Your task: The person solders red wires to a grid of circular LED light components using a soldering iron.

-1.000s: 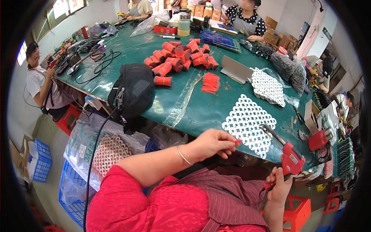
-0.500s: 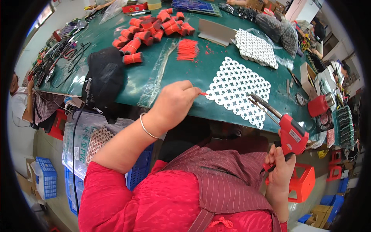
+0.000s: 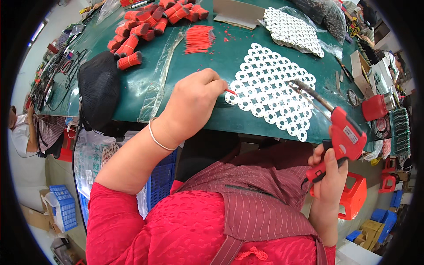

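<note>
- Thin red wire piece [image 3: 231, 92], pinched at left hand [image 3: 194, 104] fingertips, tip touching the white ring sheet [image 3: 274, 95] just ahead; likely light, bendy, best nipped near its end.
- Red soldering gun [image 3: 342, 137] clamped in right hand [image 3: 329, 176], nozzle over the sheet.
- Green bench [image 3: 145, 88] beneath.

A single view — a wide fisheye worn on the person's head — looks steeply down over the red-clad chest onto the near edge of the long green-topped table [image 3: 132, 95]. It sits close above the forearms, which enter from below; straight edges bow toward the dark round rim, and floor shows at both sides.
</note>
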A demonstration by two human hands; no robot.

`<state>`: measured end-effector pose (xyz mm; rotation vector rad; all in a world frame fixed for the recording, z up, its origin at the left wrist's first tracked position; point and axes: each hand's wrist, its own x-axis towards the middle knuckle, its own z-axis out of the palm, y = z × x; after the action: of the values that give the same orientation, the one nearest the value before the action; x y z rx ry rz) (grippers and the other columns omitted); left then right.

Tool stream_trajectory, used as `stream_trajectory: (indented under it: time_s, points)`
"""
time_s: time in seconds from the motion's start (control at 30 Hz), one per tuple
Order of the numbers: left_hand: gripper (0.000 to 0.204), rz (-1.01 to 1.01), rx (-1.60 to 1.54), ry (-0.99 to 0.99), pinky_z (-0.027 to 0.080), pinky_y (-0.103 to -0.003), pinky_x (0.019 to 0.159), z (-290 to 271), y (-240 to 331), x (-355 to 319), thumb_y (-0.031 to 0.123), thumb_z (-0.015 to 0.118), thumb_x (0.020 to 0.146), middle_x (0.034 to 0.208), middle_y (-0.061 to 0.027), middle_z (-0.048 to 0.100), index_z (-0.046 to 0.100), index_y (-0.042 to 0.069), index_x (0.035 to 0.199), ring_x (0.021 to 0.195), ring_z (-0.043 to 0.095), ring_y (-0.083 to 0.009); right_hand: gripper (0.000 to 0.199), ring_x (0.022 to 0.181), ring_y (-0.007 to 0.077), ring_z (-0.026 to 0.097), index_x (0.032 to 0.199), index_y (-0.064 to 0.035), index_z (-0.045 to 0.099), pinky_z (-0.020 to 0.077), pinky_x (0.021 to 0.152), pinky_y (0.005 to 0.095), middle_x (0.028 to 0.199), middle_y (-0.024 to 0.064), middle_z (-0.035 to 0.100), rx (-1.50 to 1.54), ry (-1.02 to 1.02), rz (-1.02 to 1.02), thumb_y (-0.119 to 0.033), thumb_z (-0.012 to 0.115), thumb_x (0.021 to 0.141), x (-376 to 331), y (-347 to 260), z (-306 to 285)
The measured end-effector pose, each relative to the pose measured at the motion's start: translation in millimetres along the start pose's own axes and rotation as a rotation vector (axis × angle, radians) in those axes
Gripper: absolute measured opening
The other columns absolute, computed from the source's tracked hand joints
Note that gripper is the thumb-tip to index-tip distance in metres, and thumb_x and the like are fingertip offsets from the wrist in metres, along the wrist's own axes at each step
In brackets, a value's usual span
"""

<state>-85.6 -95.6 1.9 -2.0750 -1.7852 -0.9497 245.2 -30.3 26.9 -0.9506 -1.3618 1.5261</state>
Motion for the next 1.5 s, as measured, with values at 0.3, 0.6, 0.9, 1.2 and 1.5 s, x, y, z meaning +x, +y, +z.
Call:
stream_trajectory:
  time_s: [0.3,0.6,0.9,1.2,1.5]
  points:
    - [0.023,0.113,-0.059,-0.074,0.053,-0.035,0.069,15.5,15.5,2.8,-0.002,0.063,0.071,0.093,-0.011,0.068,0.064,0.002,0.094,0.076,0.063,-0.0279,0.048,0.116,0.0297,0.06,0.141,0.0022,0.037,0.0522,0.094,0.0381,0.133,0.0256,0.053,0.097,0.029,0.024,-0.021,0.051,0.102,36.0,16.7,-1.0]
    - [0.026,0.204,-0.088,-0.089,0.053,-0.035,0.065,7.8,28.3,-16.5,0.001,0.063,0.072,0.095,-0.0143,0.066,0.063,-0.004,0.097,0.074,0.063,-0.0274,0.049,0.115,0.031,0.061,0.141,0.0031,0.037,0.0525,0.093,0.0376,0.131,0.027,0.053,0.06,0.008,0.013,-0.021,0.052,0.101,38.2,11.7,-6.6]
    - [0.023,0.132,-0.1,-0.02,0.052,-0.034,0.062,-3.0,6.0,11.8,-0.007,0.061,0.073,0.089,-0.0111,0.063,0.065,0.002,0.094,0.072,0.063,-0.0271,0.049,0.097,0.0201,0.064,0.141,0.0028,0.038,0.0569,0.078,0.0308,0.129,0.0234,0.056,-0.037,0.027,-0.017,-0.02,0.053,0.1,35.3,-0.4,-6.0]
    - [0.02,0.284,0.191,-0.091,0.046,-0.032,0.057,9.5,-21.1,39.9,0.004,0.067,0.075,0.075,-0.0055,0.053,0.069,0.005,0.094,0.066,0.056,-0.0213,0.054,0.072,0.0092,0.057,0.138,0.0055,0.04,0.0518,0.055,0.022,0.127,0.0208,0.056,-0.171,-0.135,-0.042,-0.026,0.059,0.098,32.1,-14.7,28.5]
    - [0.019,0.232,0.161,-0.108,0.046,-0.033,0.056,23.8,-27.5,36.1,0.007,0.068,0.076,0.072,-0.0046,0.052,0.069,0.006,0.094,0.064,0.056,-0.0212,0.05,0.07,0.0097,0.056,0.132,0.0057,0.044,0.0542,0.059,0.0247,0.124,0.0205,0.057,-0.145,-0.175,0.036,-0.024,0.061,0.096,31.4,1.2,46.5]
